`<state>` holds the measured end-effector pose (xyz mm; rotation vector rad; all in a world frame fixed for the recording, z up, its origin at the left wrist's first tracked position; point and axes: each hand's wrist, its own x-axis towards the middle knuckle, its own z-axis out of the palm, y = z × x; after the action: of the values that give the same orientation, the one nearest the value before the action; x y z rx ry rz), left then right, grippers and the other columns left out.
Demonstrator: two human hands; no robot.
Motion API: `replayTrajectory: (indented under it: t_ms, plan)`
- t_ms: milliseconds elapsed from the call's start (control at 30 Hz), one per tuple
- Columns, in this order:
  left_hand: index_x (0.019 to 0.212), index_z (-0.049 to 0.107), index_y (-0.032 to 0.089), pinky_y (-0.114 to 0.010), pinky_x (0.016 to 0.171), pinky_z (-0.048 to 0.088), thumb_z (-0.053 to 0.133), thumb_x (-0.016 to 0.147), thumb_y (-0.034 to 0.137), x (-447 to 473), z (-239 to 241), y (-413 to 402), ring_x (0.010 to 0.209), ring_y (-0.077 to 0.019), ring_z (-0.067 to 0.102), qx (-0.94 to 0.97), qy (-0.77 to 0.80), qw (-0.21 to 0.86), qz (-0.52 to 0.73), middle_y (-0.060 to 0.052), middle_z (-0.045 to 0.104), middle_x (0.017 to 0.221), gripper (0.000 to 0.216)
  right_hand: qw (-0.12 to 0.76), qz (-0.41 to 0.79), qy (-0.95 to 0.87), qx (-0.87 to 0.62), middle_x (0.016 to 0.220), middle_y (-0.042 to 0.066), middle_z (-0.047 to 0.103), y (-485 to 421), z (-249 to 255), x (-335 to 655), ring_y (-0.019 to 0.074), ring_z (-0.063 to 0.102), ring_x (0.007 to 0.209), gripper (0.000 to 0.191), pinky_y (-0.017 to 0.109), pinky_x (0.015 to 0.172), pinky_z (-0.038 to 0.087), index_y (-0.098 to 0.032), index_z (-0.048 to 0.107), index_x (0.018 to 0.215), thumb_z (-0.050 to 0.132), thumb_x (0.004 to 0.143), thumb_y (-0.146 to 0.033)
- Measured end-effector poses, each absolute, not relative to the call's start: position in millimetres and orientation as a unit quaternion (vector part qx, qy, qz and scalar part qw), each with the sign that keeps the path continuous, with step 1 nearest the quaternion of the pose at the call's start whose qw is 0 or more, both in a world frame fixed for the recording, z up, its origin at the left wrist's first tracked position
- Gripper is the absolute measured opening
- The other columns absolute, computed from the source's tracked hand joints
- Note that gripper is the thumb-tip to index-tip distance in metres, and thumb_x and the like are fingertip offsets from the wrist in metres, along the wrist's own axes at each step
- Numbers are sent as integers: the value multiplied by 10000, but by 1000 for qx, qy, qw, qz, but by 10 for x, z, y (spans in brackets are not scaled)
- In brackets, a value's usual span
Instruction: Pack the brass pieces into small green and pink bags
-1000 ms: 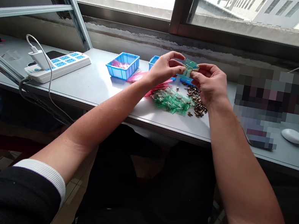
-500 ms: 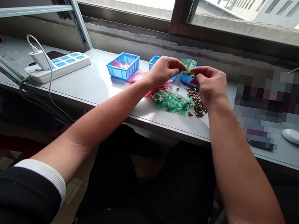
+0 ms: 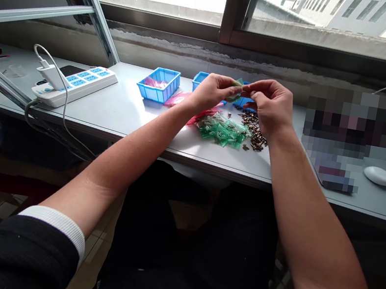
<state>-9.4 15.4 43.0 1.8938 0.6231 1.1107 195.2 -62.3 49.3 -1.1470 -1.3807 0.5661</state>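
Note:
My left hand point(image 3: 214, 91) pinches a small green plastic bag point(image 3: 239, 82) between thumb and fingers, above the back part of the table. My right hand point(image 3: 275, 104) is closed at the bag's right edge, its fingertips meeting those of the left; the exact grip there is partly hidden. Below them lies a heap of green plastic bags point(image 3: 223, 131). Just right of the heap, under my right hand, are many small bronze-coloured metal pieces point(image 3: 253, 128). Pink plastic bags point(image 3: 175, 98) lie to the left, partly behind my left forearm.
A blue bin point(image 3: 158, 91) holds pinkish packets. Another blue bin point(image 3: 199, 80) stands behind my hands. On the left lies a white power strip point(image 3: 76, 86) with a cable; a metal frame rises beside it. A white mouse point(image 3: 378, 176) rests at right. Another person's arm shows far left.
The green bag, spread between both hands before, is now bunched and mostly hidden by my fingers. My right fingertips have moved left, up against the left ones.

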Motion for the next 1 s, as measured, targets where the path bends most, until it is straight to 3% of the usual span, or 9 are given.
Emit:
replayTrajectory:
  t_ms: [133, 267, 367, 433, 533, 700, 800, 1000]
  plan:
    - [1270, 972, 188, -460, 1066, 761, 949, 1132, 372, -98, 424, 158, 1201, -277, 912, 738, 270, 416, 458, -105, 936, 1223, 231, 607, 218, -572, -506, 1191, 108, 917, -621, 503, 1968, 359, 890, 1141, 219, 504, 834, 770, -316, 829, 1053, 1002, 960, -415]
    - [1501, 878, 188, -439, 1079, 771, 1002, 1100, 307, -110, 481, 103, 1182, -272, 922, 721, 294, 431, 456, -128, 956, 1241, 436, 567, 256, -596, -508, 1143, 87, 910, -641, 490, 1978, 346, 866, 1072, 404, 502, 815, 758, -326, 879, 1182, 1113, 895, -488]
    - [1618, 793, 187, -404, 1090, 771, 1031, 1075, 321, -110, 518, 69, 1246, -270, 927, 698, 293, 455, 468, -157, 956, 1349, 608, 587, 255, -576, -509, 1134, 84, 889, -557, 437, 2031, 340, 868, 1069, 404, 516, 848, 781, -321, 864, 1185, 1109, 916, -495]
    - [1583, 810, 182, -409, 1103, 777, 1048, 1026, 280, -106, 513, 71, 1300, -284, 930, 696, 286, 462, 469, -174, 945, 1432, 614, 610, 239, -557, -511, 1145, 82, 866, -466, 392, 2089, 349, 884, 1127, 395, 521, 876, 801, -318, 832, 1192, 1080, 960, -521]
    - [1406, 885, 162, -444, 1130, 784, 1011, 1010, 243, -99, 467, 107, 1325, -299, 931, 713, 281, 452, 457, -170, 953, 1400, 423, 613, 230, -563, -505, 1182, 84, 857, -381, 355, 2150, 360, 898, 1186, 378, 534, 907, 828, -326, 799, 1193, 1032, 1032, -575]
    - [1289, 934, 184, -482, 1158, 787, 987, 1039, 325, -132, 443, 140, 1320, -315, 923, 734, 280, 412, 462, -149, 970, 1361, 291, 627, 272, -535, -497, 1147, 42, 907, -462, 394, 2094, 290, 915, 1145, 176, 477, 1011, 838, -314, 829, 1025, 1004, 1010, -292]
    - [1228, 946, 191, -465, 1176, 780, 924, 1053, 276, -144, 461, 136, 1342, -298, 913, 725, 283, 414, 473, -125, 966, 1420, 195, 626, 271, -527, -508, 1099, 37, 920, -506, 398, 2044, 264, 916, 1093, 177, 474, 1047, 834, -296, 866, 928, 919, 995, -141]
    - [1199, 969, 174, -397, 1100, 771, 841, 1117, 312, -124, 452, 149, 1222, -239, 918, 723, 287, 424, 464, -121, 971, 1308, 205, 621, 239, -547, -508, 1126, 57, 943, -537, 390, 2007, 287, 928, 1052, 123, 558, 1082, 852, -287, 944, 1010, 878, 1043, -189]
